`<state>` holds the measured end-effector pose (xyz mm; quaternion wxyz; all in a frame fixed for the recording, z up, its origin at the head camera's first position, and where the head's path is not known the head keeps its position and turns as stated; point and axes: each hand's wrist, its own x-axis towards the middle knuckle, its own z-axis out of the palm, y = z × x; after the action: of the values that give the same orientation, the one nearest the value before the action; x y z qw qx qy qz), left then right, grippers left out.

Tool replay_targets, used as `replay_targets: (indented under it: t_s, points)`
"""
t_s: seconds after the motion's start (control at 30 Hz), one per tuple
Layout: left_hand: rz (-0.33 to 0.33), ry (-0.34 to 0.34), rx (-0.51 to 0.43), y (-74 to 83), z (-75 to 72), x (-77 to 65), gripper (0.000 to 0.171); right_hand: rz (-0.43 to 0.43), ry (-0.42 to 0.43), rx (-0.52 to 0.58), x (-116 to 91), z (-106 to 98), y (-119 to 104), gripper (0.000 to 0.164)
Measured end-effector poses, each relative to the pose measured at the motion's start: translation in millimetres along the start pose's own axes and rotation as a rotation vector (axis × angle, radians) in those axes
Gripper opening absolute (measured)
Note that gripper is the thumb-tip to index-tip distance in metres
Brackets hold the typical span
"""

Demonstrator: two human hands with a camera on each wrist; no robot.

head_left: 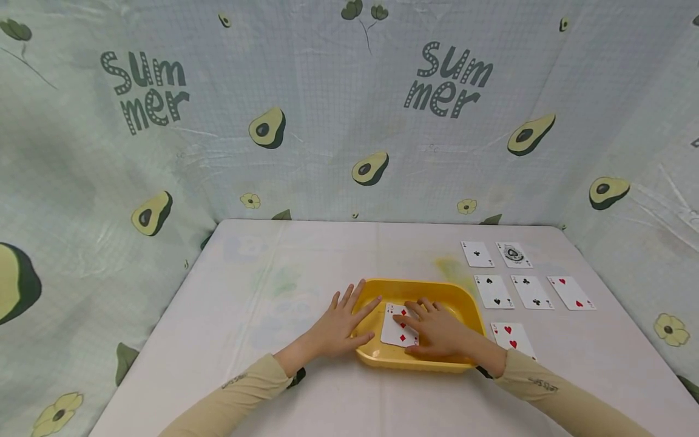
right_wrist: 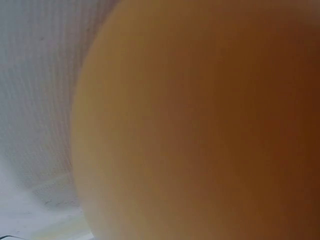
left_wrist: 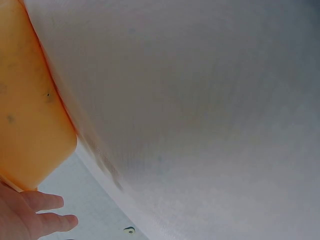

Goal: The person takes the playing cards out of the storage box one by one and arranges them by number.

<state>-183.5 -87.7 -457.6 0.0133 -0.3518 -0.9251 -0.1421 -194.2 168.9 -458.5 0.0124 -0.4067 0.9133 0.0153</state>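
Observation:
A yellow plastic tray [head_left: 417, 365] stands on the table, with a playing card showing red diamonds [head_left: 394, 332] face up inside it. My right hand [head_left: 443, 334] reaches into the tray from the right. Its index finger lies across the card, and the thumb is at the card's lower right corner. At the tray's left rim, my left hand [head_left: 340, 325] has its fingers spread, with fingertips over the tray edge. The left wrist view shows part of the left hand [left_wrist: 30, 212] beside the tray's orange-looking outer wall [left_wrist: 35, 100]. In the right wrist view the tray wall [right_wrist: 175, 125] fills most of the picture, hiding that hand.
Right of the tray, face-up cards lie in rows: a club ace [head_left: 477, 255] and an ornate black card [head_left: 514, 255] at the back, then two of spades [head_left: 494, 292], two of clubs [head_left: 532, 293], two of hearts [head_left: 571, 294]. A hearts card [head_left: 512, 337] lies partly behind my right forearm.

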Motion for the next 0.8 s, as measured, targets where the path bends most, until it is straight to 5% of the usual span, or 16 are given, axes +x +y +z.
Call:
replay_targets:
  t_s: [0.4, 0.8]
  points:
    - [0.018, 0.016, 0.002, 0.2, -0.2, 0.0, 0.064, 0.010, 0.048, 0.001, -2.4, 1.6, 0.2, 0.060]
    - [0.013, 0.017, -0.013, 0.5, 0.0, -0.5, 0.064, 0.060, 0.080, -0.054, -5.6, -3.6, 0.3, 0.093]
